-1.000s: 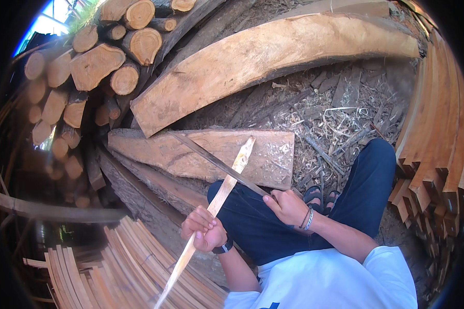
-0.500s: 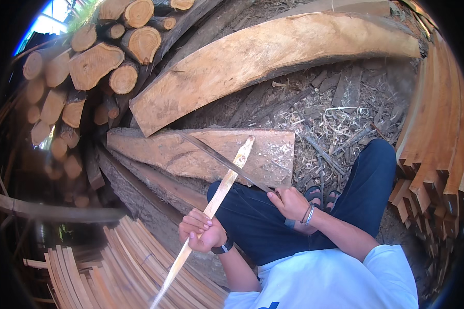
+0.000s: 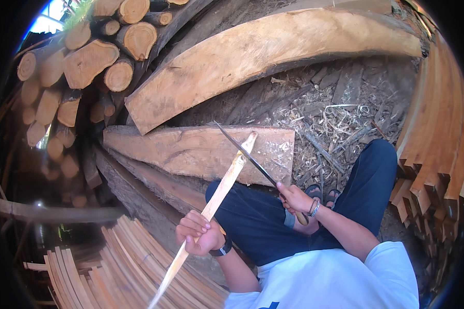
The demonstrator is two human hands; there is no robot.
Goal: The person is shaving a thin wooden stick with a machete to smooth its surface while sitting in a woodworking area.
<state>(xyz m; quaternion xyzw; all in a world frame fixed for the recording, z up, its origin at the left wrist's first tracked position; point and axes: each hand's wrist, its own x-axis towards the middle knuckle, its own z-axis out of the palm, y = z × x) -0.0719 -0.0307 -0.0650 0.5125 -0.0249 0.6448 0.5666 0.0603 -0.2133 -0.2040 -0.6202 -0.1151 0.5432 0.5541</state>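
My left hand is closed around a pale wooden stick, which slants up and to the right. The stick's far end lies over a thick wooden slab, and a rough, cut patch shows just below that end. In my right hand is the handle of a long-bladed knife, with the light butt of the handle showing below the fist. The knife's dark blade slopes up to the left and crosses the stick near its far end. Whether the blade touches the wood I cannot tell.
A large curved plank lies beyond the slab. Stacked logs stand at the upper left, thin strips at the lower left, and sawn boards along the right. Shavings litter the ground past my bent legs.
My right hand has turned and drawn slightly right and down, so the knife's blade now stands steeper and its tip sits further right. My left hand has shifted a little left with the stick.
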